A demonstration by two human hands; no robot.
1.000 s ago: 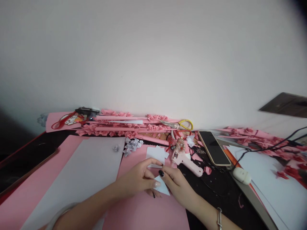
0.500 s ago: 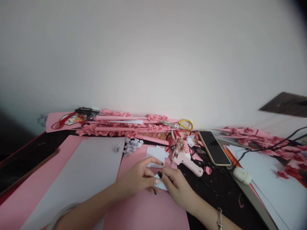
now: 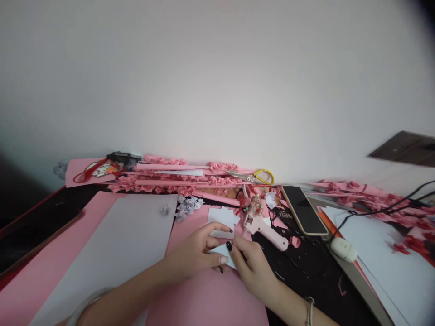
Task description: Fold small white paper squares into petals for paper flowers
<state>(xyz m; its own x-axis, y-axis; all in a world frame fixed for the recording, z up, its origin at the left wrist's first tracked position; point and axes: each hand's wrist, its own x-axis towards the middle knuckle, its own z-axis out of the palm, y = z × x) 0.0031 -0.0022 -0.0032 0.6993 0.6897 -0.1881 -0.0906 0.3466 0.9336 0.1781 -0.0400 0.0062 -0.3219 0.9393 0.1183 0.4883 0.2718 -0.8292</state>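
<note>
Pinching this small white paper piece (image 3: pixel 221 249) between two hands looks about right, since it's probably feather-light and should take next to no force. It's over the pink sheet (image 3: pixel 217 299), just nearer than the white squares (image 3: pixel 220 218). The left hand (image 3: pixel 188 251) has its thumb flat on top with fingers tucked below, index stretched out past the paper; the right hand (image 3: pixel 254 267) has thumb and fingertip closed on the other side, no real gap that I can see. Can't tell how hard either one squeezes, tbh. I'd guess it's thin but a bit crisp, so it'd take a crease easily and keep it. Not slippery, I reckon. Best hold is edges or corners, lightly, because crushing the middle would leave marks.
</note>
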